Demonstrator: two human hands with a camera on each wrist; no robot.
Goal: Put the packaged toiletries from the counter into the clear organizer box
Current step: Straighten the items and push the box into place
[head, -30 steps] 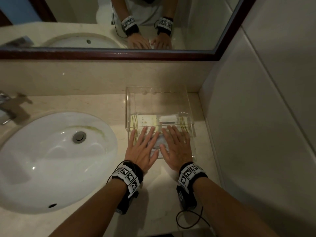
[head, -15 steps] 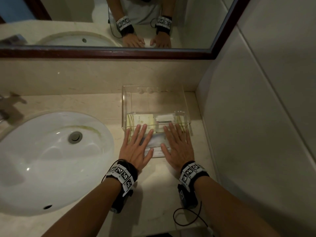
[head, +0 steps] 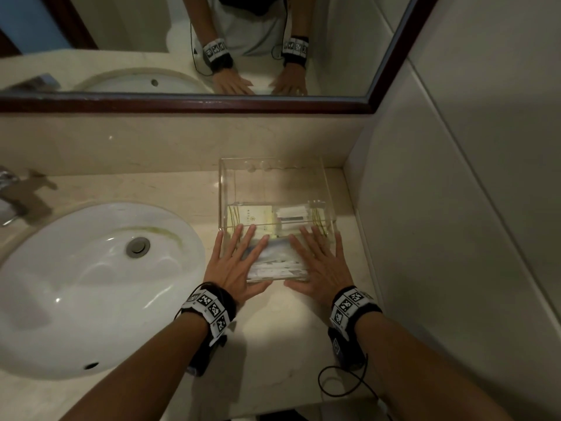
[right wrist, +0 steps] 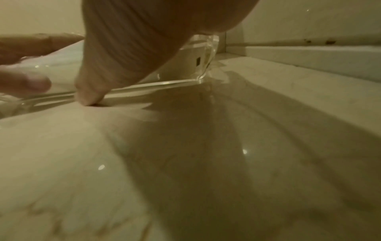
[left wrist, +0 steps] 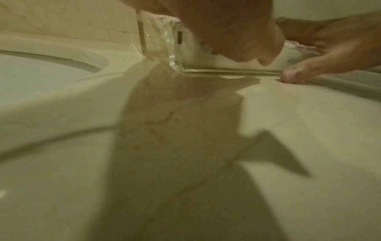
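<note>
The clear organizer box (head: 226, 189) stands on the beige counter by the right wall, its far part rising against the backsplash. Inside lie a cream packet (head: 258, 215), a white packet (head: 293, 212) and more white packets (head: 276, 264) near the front. My left hand (head: 233, 262) lies flat on the box's front left, fingers straight and spread. On the front right my right hand (head: 318, 262) lies the same way. In the left wrist view the palm (left wrist: 226, 29) sits over the box corner (left wrist: 164, 40). The right wrist view shows my thumb (right wrist: 90, 91) touching the counter at the box's base edge (right wrist: 164, 84).
A white sink (head: 91, 284) fills the left of the counter, with a metal faucet (head: 9, 189) at its far left. A mirror (head: 182, 41) runs above the backsplash. The tiled wall (head: 455, 208) stands close on the right. A black cable (head: 343, 381) loops below my right wrist.
Both hands have slid apart from the middle of the box top toward its left and right sides. The box and packets stay where they were.
</note>
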